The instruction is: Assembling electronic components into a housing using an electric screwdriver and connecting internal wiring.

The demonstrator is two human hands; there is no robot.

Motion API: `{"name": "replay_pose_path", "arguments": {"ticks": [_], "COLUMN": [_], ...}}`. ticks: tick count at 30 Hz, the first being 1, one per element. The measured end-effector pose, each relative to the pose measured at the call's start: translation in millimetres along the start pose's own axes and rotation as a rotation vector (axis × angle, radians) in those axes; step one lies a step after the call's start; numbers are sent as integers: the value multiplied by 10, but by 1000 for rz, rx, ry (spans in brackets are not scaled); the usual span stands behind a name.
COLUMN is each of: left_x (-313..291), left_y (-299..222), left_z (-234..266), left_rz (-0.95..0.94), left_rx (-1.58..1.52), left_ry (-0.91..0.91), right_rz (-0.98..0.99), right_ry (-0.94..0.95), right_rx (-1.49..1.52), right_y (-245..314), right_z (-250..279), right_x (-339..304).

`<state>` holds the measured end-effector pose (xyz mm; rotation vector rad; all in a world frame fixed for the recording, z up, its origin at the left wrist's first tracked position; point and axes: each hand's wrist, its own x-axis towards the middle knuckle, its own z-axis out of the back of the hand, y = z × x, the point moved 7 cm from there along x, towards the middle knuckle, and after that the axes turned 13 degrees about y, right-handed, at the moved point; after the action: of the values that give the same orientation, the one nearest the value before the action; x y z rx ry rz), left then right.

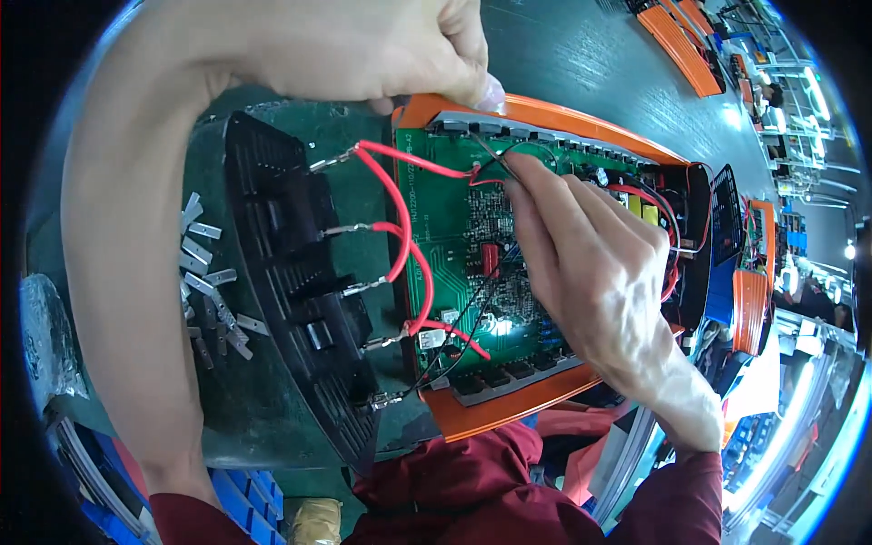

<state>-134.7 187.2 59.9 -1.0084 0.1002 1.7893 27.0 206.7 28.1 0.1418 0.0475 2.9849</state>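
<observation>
Circuit board (440, 209) lying exposed in an orange case (495, 411)

Your right hand (595, 263) is hovering over the middle of the green board, its thumb and forefinger pinching a slim tool (486, 149). The tool's tip is pointing at the row of dark components along the board's far edge; whether it is touching them, the view is not making clear. Your left hand (418, 45) is reaching around from the left side, its fingers curling inward and one fingertip resting at the case's far rim. You cannot tell from this angle whether those fingers are gripping the rim or only pressing it.

The board is sitting inside the case, in front of you on the dark green table (563, 50). A slotted black panel (257, 222) is lying just left of the case, and thick red wires (420, 163) are arcing from its metal terminals (348, 229) over the board. Beyond the panel, small silver pieces (195, 249) are lying scattered. Another orange case part (679, 53) is resting well apart, toward the upper right.
</observation>
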Motion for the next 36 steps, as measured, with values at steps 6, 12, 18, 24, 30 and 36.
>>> {"name": "replay_pose_path", "arguments": {"ticks": [6,12,18,24,30,36], "left_x": [-10,129,-54,-15,-28,41], "left_y": [-76,250,-15,-76,9,60], "left_z": [-30,-157,-83,1,-22,-79], "left_rz": [-84,-561,-89,-68,-93,-191], "left_rx": [-13,57,-64,-33,-67,-87], "left_ry": [-49,-242,48,6,35,29], "right_rz": [30,49,83,29,6,8], "right_ry": [-21,-23,-11,27,15,42], "right_rx": [-38,47,45,-22,-43,-29], "right_y": [-81,104,180,222,275,231], "right_z": [-53,38,-8,-79,-49,-78], "right_x": [39,7,62,115,130,151]}}
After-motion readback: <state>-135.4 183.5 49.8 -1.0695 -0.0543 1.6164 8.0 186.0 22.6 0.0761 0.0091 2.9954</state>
